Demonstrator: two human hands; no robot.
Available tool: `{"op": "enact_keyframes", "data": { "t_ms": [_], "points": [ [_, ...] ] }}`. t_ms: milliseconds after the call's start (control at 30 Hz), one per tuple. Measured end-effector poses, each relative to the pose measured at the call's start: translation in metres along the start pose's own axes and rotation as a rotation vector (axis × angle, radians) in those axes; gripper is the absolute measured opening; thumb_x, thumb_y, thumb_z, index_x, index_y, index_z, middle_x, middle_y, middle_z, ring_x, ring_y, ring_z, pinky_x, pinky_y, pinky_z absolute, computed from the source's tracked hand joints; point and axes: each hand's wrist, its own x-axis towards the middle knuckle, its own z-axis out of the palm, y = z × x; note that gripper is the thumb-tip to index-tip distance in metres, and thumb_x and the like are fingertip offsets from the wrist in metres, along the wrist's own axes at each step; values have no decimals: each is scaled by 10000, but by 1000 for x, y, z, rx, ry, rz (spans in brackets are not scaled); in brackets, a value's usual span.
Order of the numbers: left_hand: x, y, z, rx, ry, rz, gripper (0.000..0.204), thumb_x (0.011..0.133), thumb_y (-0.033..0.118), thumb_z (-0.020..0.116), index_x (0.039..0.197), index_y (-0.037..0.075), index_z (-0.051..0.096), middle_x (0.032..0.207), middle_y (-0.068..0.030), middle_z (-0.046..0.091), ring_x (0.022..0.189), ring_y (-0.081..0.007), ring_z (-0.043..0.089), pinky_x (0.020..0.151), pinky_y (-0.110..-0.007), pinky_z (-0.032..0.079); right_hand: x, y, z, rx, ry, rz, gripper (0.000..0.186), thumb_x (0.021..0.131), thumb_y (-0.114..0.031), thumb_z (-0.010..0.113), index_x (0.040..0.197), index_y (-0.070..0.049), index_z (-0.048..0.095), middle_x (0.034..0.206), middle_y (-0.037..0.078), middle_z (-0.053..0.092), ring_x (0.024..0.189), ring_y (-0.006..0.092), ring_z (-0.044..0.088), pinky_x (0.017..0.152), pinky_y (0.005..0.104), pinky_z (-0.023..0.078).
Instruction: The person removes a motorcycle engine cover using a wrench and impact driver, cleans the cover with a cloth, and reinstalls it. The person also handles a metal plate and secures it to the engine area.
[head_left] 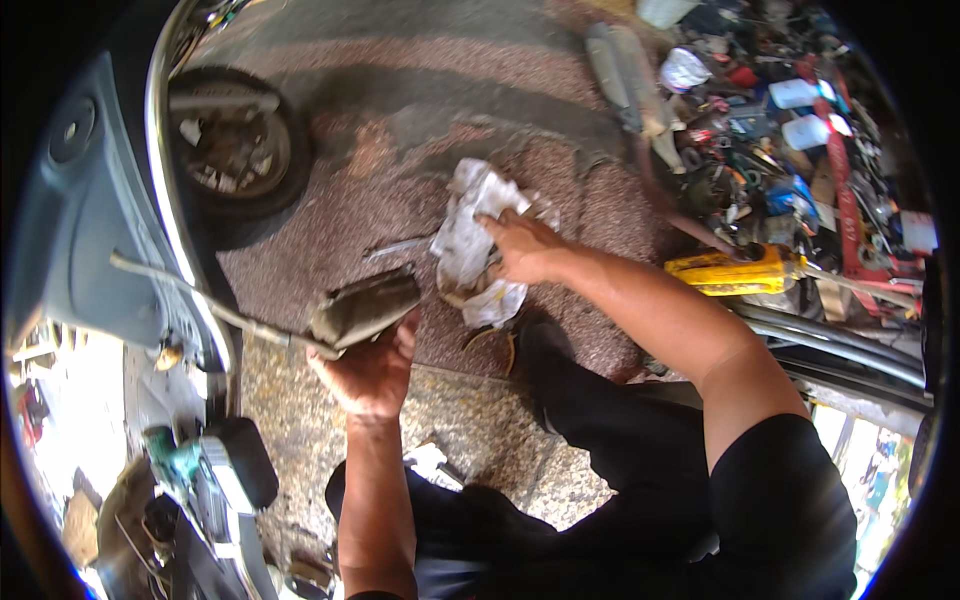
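My left hand (372, 378), palm up, grips a dirty grey-brown oblong part (368, 308), its fingers curled under the near side. A thin pale tube (240, 322) runs from that part's left end toward the scooter body. Off to the right, my right hand (530, 248) is closed on a crumpled, stained white rag (468, 215) lying on the reddish mat. Some of its fingertips are hidden in the folds. Left of the rag lies a slim metal rod-like tool (400, 246).
A scooter with a grey-blue panel (95, 235) and a wheel (245, 160) stands at left. A green power tool (185, 455) with a black battery is at lower left. Tools and bottles (800, 130) crowd the right, near a yellow object (735, 270).
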Motion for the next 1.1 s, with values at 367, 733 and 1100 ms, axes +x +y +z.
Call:
{"op": "enact_keyframes", "data": {
  "t_ms": [367,733,1100],
  "points": [
    [-8,6,4,32,105,24,819,843,626,614,1425,77,441,1416,-254,455,1238,-527,491,851,-483,607,27,-6,4,-200,63,-82,400,812,-69,603,1208,-25,620,1274,245,565,1213,361,568,1015,440,467],
    [-6,28,-25,202,-314,-35,894,828,673,622,1495,128,382,1486,-259,405,1339,-497,426,1020,-696,421,30,13,-17,58,93,117,535,842,-30,569,1369,23,492,1237,207,617,1104,350,636,933,404,534],
    [-6,55,-61,2,-269,71,867,815,681,586,1439,88,478,1439,-205,484,1273,-424,510,1052,-623,420,9,11,-66,921,402,-252,254,928,-56,476,1125,17,618,928,112,645,858,145,611,735,263,519]
  ]
}}
